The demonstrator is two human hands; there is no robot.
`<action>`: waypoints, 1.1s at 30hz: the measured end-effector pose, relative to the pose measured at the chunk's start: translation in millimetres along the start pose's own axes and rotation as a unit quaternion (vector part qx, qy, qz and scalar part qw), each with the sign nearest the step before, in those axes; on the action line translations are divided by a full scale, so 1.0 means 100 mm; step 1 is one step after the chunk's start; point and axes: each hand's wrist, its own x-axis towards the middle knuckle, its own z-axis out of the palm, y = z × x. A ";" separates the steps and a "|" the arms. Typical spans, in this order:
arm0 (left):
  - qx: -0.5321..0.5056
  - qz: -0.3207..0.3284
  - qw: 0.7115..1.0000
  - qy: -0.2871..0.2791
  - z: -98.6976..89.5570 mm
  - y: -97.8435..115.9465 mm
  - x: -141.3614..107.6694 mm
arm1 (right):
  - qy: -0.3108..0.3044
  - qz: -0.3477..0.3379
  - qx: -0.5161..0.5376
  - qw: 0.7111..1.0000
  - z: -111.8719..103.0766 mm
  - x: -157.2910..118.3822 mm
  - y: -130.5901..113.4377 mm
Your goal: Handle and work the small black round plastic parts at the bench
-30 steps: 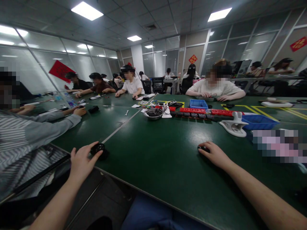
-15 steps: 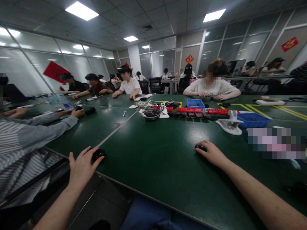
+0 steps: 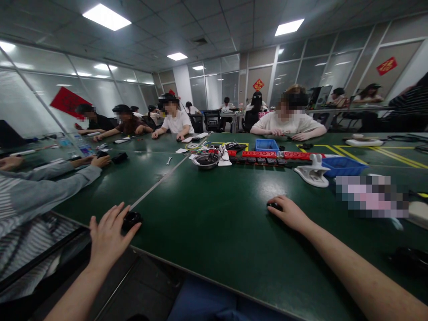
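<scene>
My left hand (image 3: 109, 234) is at the near table edge with its fingers spread. A black, rounded, ring-like object (image 3: 133, 219) sits between its thumb and forefinger; its exact kind is unclear, and the hand partly hides it. Farther right, my right hand (image 3: 290, 214) rests low over the table, fingers and thumb bent around a small black object (image 3: 275, 206). Most of that object is covered, so I cannot tell its kind. Both hands lie on the dark green table (image 3: 207, 214).
Ahead are a metal bowl (image 3: 205, 161), red-and-black strips (image 3: 261, 154), blue bins (image 3: 344, 166) and a white clamp-like stand (image 3: 312, 173). A small wrench (image 3: 169, 161) lies left of them. A co-worker's grey sleeve (image 3: 67, 183) reaches in from the left; other people sit across the table.
The view has turned slightly to the right, so the scene sits a little farther left. My left fingers look slightly more raised and spread; my right hand keeps its hold.
</scene>
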 end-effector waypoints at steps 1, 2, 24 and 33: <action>-0.004 0.006 1.000 -0.005 0.01 0.02 -0.01 | 0.000 0.000 -0.001 1.000 0.00 0.00 0.00; -0.007 0.009 1.000 -0.010 0.02 0.03 -0.02 | 0.000 0.000 -0.002 1.000 0.00 0.00 0.00; -0.149 0.105 0.983 0.025 -0.13 0.85 0.17 | 0.005 0.001 0.000 1.000 0.02 0.01 0.02; -0.252 0.319 0.863 -0.298 0.20 2.31 0.48 | 0.021 0.001 0.012 1.000 0.02 -0.01 0.04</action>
